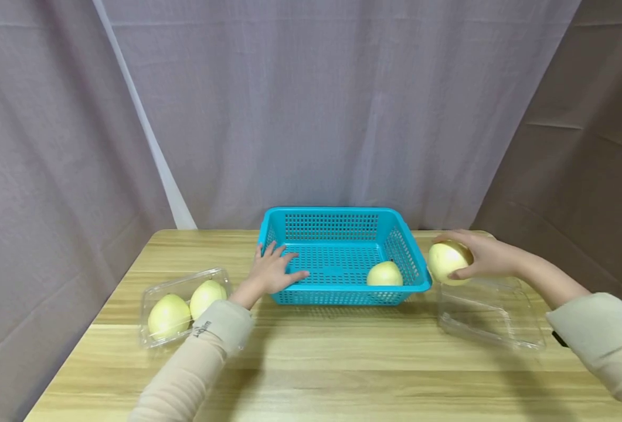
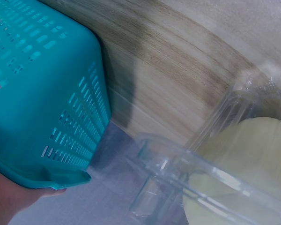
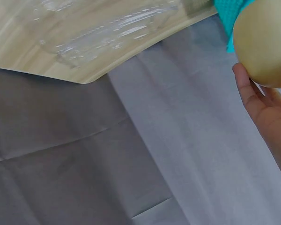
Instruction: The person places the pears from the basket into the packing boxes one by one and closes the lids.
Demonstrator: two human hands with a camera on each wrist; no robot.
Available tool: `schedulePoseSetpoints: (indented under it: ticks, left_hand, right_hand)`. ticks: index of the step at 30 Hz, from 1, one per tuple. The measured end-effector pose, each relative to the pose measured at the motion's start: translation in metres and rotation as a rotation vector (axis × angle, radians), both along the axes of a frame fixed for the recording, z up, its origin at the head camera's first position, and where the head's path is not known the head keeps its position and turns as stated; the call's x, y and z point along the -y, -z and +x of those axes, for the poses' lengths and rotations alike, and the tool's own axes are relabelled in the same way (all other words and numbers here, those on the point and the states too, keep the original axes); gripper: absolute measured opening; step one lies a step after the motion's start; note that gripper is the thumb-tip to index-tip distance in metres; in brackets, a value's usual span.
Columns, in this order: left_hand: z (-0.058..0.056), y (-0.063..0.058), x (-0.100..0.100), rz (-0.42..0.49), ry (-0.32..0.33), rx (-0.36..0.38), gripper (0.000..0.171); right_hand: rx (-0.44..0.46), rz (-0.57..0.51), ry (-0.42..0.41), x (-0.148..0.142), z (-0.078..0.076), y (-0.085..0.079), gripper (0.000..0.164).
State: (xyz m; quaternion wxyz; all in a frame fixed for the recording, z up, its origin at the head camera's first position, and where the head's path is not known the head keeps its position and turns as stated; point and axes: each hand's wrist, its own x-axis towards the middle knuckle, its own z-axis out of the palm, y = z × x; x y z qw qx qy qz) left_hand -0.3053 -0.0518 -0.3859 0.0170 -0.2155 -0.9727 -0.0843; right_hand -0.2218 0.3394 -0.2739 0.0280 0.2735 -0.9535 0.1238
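Observation:
A blue-green basket (image 1: 337,296) with slotted walls stands mid-table, and one pale yellow-green pear (image 1: 385,274) lies in its front right corner. My left hand (image 1: 274,272) rests at the basket's left rim with fingers spread; in the left wrist view part of this hand (image 2: 9,199) shows at the rim. Off the basket's right side, my right hand (image 1: 492,256) holds another pear (image 1: 446,263) between thumb and fingers. That pear (image 3: 264,42) appears large in the right wrist view, with fingertips at its underside.
At the left, a clear plastic box (image 1: 149,293) contains two pears (image 1: 169,316). A second clear box (image 1: 492,316) lies on the right of the wooden table (image 1: 342,375), below my right hand. Grey curtain (image 1: 321,117) hangs behind the table's far edge.

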Motion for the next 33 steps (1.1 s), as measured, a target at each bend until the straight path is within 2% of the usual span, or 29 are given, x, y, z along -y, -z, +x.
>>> schedulePoseSetpoints:
  ticks: [10, 20, 29, 33]
  left_hand:
    - [0.000, 0.001, 0.000, 0.008, 0.011, -0.003, 0.066]
    - [-0.001, 0.001, 0.000, 0.004, 0.006, -0.012, 0.067]
    - [0.001, 0.001, 0.001, 0.007, 0.005, -0.001, 0.066]
    - [0.000, 0.001, 0.000, 0.017, 0.006, -0.010, 0.065]
  right_hand:
    - [-0.058, -0.005, -0.051, -0.023, 0.006, 0.018, 0.059]
    - [-0.046, 0.036, -0.009, -0.042, 0.008, 0.038, 0.061]
    - [0.043, 0.057, 0.043, -0.050, 0.008, 0.055, 0.061]
    - [0.030, 0.089, 0.061, -0.052, 0.006, 0.060, 0.061]
